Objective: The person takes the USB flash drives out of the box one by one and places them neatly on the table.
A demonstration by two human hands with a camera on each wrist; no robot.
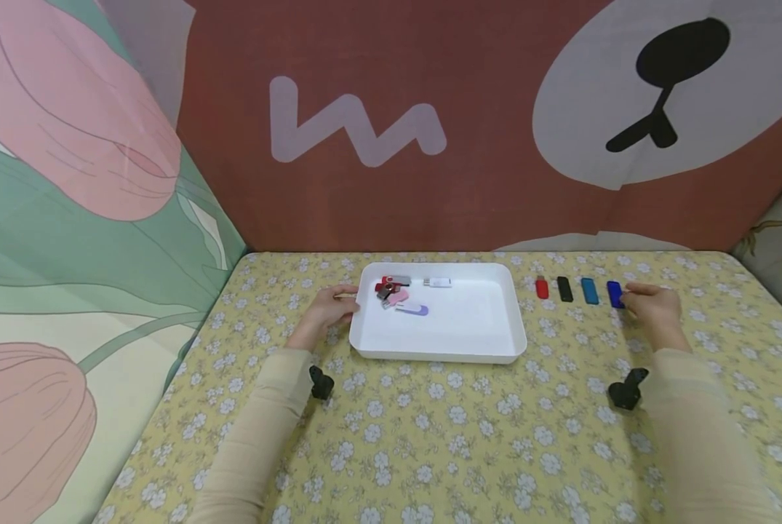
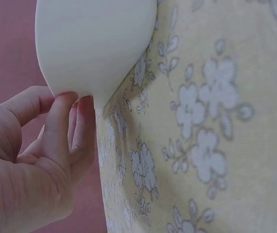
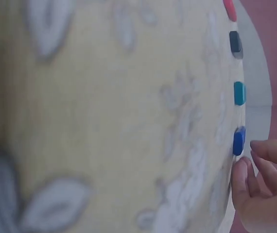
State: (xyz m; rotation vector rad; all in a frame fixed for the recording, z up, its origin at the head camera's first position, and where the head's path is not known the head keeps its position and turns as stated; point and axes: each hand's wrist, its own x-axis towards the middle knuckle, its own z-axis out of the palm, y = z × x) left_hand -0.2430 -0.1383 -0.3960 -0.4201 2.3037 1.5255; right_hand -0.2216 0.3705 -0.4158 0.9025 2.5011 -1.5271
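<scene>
My left hand (image 1: 330, 307) rests its fingertips against the outer left wall of a white tray (image 1: 439, 348). In the left wrist view, thumb and fingers meet the tray's (image 2: 95, 43) end wall. Inside the tray lie a white USB stick (image 1: 438, 282), a lilac one (image 1: 415, 310), a pink one (image 1: 398, 297) and red-and-metal ones (image 1: 382, 287) bunched together. At the right, my right hand (image 1: 655, 306) is at a dark blue USB stick (image 1: 615, 294). In the right wrist view its thumb and fingertips are apart, just beside the blue stick (image 3: 239, 141).
Left of the blue stick, a teal USB stick (image 1: 590, 291), a black one (image 1: 564, 289) and a red one (image 1: 543, 287) form a row. A yellow flowered cloth (image 1: 456, 437) covers the table. Behind stands a red-brown printed backdrop (image 1: 377, 204).
</scene>
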